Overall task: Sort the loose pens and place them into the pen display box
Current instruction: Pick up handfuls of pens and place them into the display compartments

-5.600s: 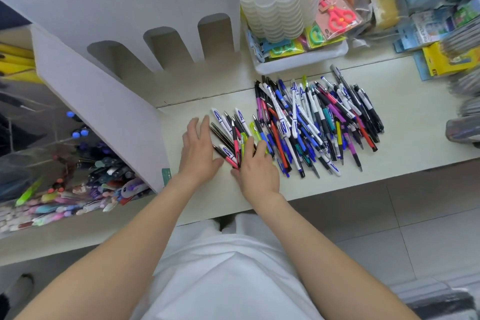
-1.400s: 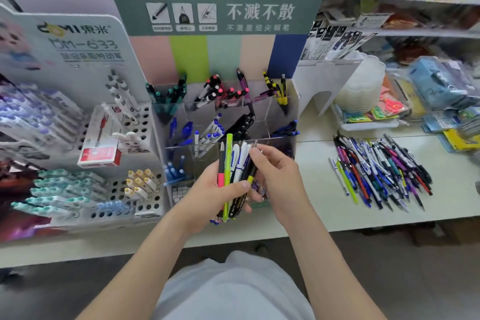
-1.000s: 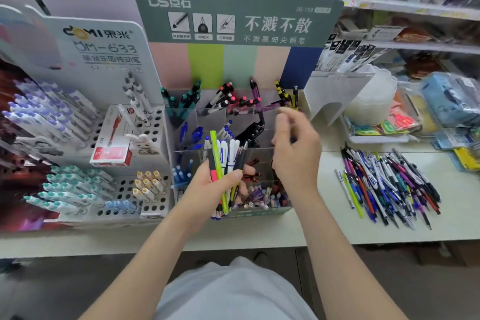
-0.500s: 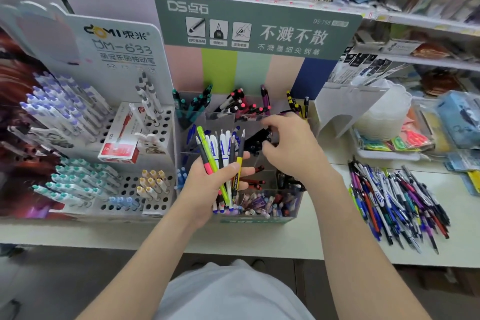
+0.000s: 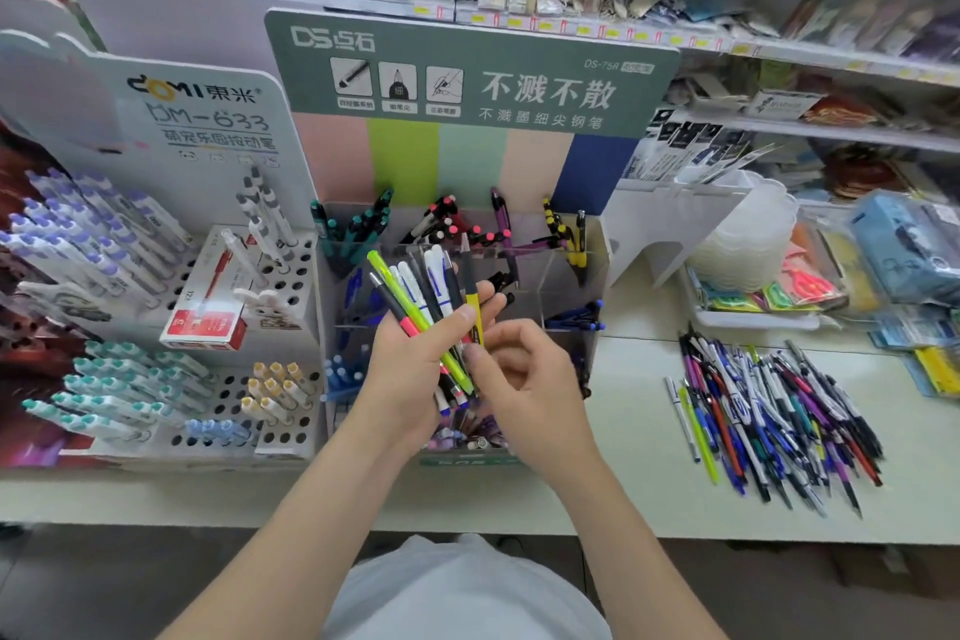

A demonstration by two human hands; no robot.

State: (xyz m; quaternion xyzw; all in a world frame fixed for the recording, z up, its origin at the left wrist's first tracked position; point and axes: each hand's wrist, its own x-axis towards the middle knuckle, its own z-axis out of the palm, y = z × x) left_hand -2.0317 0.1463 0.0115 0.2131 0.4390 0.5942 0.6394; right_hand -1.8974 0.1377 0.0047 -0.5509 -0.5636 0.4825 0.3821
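Left hand (image 5: 410, 379) grips a bundle of pens (image 5: 431, 296), fanned toward 12 o'clock. Right hand (image 5: 524, 379), at its 3 o'clock, has its fingers curled and thumb against the bundle's lower end; a pinch cannot be confirmed. Pen display box (image 5: 566, 286) stands directly beyond. Loose pens (image 5: 779, 411) lie on the surface (image 5: 634, 483) at 3 o'clock.

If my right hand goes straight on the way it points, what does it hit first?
Probably the yellow pen in the bundle of pens your left hand holds; depth is unclear.
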